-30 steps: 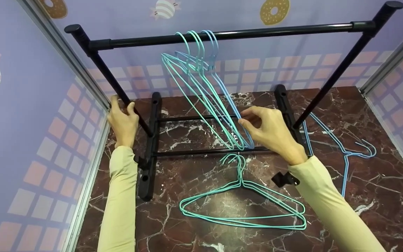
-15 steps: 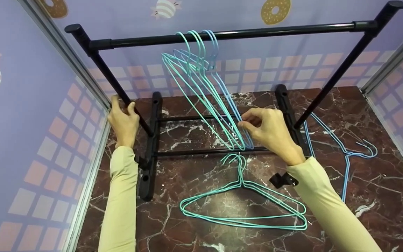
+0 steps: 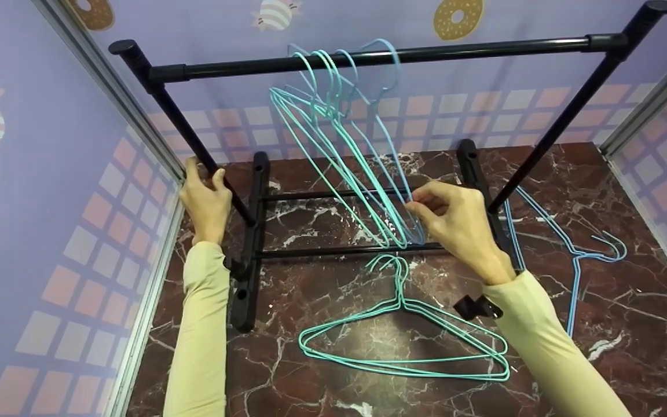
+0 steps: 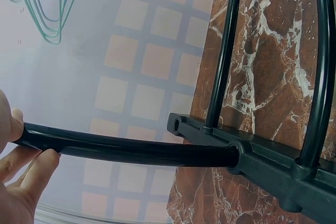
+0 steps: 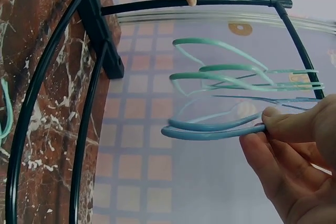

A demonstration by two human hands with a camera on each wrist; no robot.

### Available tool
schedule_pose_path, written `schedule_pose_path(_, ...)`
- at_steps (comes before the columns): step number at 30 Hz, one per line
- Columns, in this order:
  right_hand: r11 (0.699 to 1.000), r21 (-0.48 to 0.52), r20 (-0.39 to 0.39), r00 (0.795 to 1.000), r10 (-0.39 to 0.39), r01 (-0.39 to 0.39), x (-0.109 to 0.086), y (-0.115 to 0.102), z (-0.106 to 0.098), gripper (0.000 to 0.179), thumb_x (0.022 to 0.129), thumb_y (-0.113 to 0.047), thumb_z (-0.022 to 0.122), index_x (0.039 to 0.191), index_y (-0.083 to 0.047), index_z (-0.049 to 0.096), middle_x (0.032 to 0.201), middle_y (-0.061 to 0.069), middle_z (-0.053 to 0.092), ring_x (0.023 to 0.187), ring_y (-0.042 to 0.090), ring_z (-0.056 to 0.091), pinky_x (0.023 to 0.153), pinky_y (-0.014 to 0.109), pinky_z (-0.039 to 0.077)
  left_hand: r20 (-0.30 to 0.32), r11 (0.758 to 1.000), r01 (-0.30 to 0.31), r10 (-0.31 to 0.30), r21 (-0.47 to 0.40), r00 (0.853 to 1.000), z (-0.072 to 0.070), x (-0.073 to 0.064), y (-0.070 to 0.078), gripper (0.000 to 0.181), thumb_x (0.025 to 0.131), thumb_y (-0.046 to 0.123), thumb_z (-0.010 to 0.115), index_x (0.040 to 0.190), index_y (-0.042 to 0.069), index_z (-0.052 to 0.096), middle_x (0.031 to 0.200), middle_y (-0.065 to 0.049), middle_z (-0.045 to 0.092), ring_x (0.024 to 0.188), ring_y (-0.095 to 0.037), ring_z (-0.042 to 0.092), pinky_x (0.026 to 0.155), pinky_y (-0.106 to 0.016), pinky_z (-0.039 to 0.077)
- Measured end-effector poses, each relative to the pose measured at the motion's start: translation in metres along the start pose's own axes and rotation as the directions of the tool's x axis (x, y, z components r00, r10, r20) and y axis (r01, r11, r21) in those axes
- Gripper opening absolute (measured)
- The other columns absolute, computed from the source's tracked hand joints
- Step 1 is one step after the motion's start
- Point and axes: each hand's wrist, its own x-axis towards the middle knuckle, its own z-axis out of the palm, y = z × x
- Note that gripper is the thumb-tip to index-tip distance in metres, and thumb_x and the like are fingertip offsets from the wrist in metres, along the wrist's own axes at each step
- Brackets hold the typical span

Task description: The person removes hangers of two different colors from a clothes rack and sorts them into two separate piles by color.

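Note:
My left hand [image 3: 205, 202] grips the left black post [image 3: 182, 124] of a clothes rack. Its fingers and thumb also show around that tube in the left wrist view. My right hand [image 3: 455, 217] pinches the lower corner of a blue wire hanger [image 5: 210, 135] between thumb and fingers. This hanger's hook stands above the top bar [image 3: 495, 50]; whether it touches the bar I cannot tell. To its left, another blue hanger and several teal hangers [image 5: 202, 40] hang from the bar, tilted, their lower corners close together near my right hand.
Several teal hangers [image 3: 398, 292] lie stacked on the dark marble floor [image 3: 287, 382] before the rack. Blue hangers [image 3: 573, 289] lie at the right, partly behind the rack's right foot [image 3: 468, 165]. Purple walls stand at the left, back and right.
One blue hanger's hook has risen and shifted right, apart from the other blue hook. My right hand has moved slightly right with it. My left hand stays on the post.

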Motion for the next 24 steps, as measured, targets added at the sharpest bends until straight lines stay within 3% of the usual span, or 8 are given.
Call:
schedule_pose_path(11,0.997,-0.081,-0.079,0.997,0.003,-0.009,-0.027,0.026,-0.016,0.009,0.082,-0.006,0.082,0.088,-0.002,0.077,0.081,0.008,0.078,0.068,0.017,0.071,0.065,0.003,0.045,0.004,1.0,-0.002,0.002,-0.019,1.0,0.002,0.0,-0.002,0.033,0.093,0.015,0.07,0.122,0.003,0.059,0.107,-0.023,0.073,0.109,-0.047,0.066,0.097,-0.053,0.048)
schedule_pose_path(18,0.99,-0.135,-0.094,0.995,0.022,-0.034,-0.047,0.044,-0.024,0.009,0.08,-0.004,0.084,0.085,-0.004,0.076,0.074,0.006,0.076,0.059,0.009,0.062,0.058,0.007,0.041,-0.006,1.0,-0.005,0.004,-0.019,1.0,0.0,0.0,-0.002,0.033,0.094,0.015,0.07,0.121,0.001,0.059,0.106,-0.024,0.073,0.108,-0.048,0.065,0.096,-0.054,0.047)
schedule_pose_path(24,0.982,-0.179,-0.103,0.994,0.034,-0.052,-0.066,0.06,-0.031,0.009,0.08,-0.002,0.083,0.084,-0.005,0.076,0.073,0.004,0.075,0.061,0.011,0.065,0.061,0.007,0.041,0.008,1.0,0.005,-0.005,-0.013,1.0,0.001,0.0,0.001,0.032,0.094,0.016,0.07,0.12,0.002,0.06,0.105,-0.022,0.073,0.106,-0.047,0.065,0.095,-0.052,0.047)
